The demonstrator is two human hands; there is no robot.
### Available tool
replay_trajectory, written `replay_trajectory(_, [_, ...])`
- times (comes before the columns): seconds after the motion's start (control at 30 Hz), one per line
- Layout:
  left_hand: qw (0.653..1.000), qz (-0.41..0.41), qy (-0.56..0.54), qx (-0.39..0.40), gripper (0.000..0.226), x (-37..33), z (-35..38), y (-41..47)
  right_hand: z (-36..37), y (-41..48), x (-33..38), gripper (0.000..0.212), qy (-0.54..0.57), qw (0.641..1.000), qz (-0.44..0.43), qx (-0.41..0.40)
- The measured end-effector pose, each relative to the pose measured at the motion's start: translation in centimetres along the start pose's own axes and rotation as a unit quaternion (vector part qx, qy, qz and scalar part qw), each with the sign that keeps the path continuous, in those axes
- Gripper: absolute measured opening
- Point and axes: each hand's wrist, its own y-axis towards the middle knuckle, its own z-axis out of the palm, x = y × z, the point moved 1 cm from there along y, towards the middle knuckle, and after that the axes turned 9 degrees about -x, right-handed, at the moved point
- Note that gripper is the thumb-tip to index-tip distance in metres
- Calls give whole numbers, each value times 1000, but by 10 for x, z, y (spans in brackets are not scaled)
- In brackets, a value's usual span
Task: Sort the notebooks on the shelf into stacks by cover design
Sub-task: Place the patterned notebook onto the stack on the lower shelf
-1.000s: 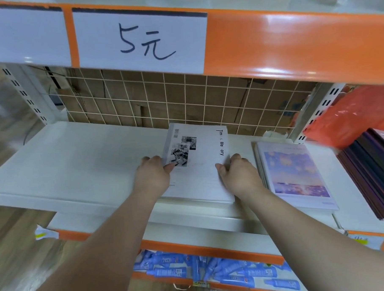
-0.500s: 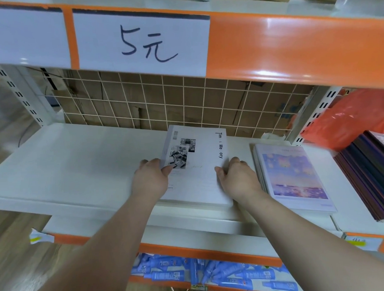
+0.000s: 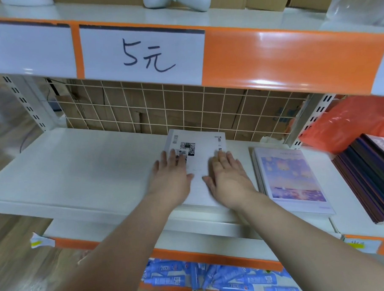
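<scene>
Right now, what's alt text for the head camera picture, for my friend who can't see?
The left hand and right hand lie flat on a white notebook on a white shelf; to its right sit a pastel-sky notebook stack and a dark-covered stack.

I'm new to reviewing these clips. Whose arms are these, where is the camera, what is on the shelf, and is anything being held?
There is no machine here. A person works with bare hands, and every picture comes from one camera worn on their head. It looks forward and down, so the arms enter from the bottom. The left hand and right hand lie flat, fingers straight, on a white notebook that seems to top a stack on the white shelf. Neither hand grips anything. To the right lies a stack with a pastel sky cover, and further right are dark notebooks. A handwritten price sign hangs above.
</scene>
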Motion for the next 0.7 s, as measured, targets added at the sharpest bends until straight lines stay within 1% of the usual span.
replay_trajectory(0.07, [999,21,21,28,67,-10,-2,0,4,-1,2,64,-1,1000,-10,6])
replay_trajectory(0.17, [999,42,33,12,66,-17,-7,-3,4,-3,2,63,15,1000,-11,8])
replay_trajectory(0.43, [999,43,20,13,65,-27,-20,-10,-12,-13,-9,61,27,1000,-1,7])
replay_trajectory(0.57, [998,60,17,15,64,-46,-24,-11,-27,-22,-27,62,18,1000,17,1])
replay_trajectory(0.7, [996,88,-4,16,64,-82,-28,-12,-45,-42,-60,61,4,999,44,-13])
